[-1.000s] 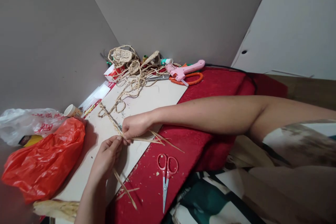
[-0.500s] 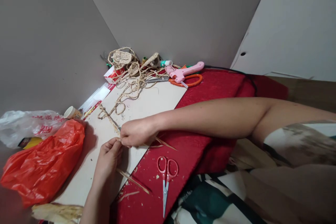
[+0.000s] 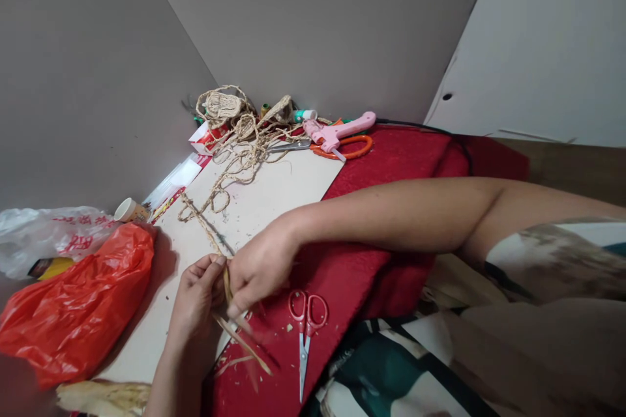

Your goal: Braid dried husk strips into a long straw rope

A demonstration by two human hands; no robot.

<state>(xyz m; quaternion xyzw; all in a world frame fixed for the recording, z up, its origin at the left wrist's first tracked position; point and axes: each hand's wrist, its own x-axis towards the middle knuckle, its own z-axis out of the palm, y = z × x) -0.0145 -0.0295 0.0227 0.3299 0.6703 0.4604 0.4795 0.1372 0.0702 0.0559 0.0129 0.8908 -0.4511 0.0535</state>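
Note:
My left hand (image 3: pixel 195 296) and my right hand (image 3: pixel 258 267) meet over the near end of a white board (image 3: pixel 274 192). Both pinch the loose end of a braided straw cord (image 3: pixel 208 229) that runs back across the board to a tangle of cord (image 3: pixel 239 127). Thin straw strips (image 3: pixel 242 339) trail down from between my fingers onto the red cloth (image 3: pixel 386 163). My right hand's fingers are curled and pointing down, partly blurred.
Small red scissors (image 3: pixel 306 326) lie on the red cloth beside my right hand. A pink glue gun (image 3: pixel 340 130) and orange scissors (image 3: pixel 352 146) rest at the back. A red plastic bag (image 3: pixel 73 306), a white bag (image 3: pixel 46 238) and a small cup (image 3: pixel 130 210) sit left.
My right hand has swung its fingers from pointing left to pointing down toward me. The straw strips that stuck out to the right now hang below both hands.

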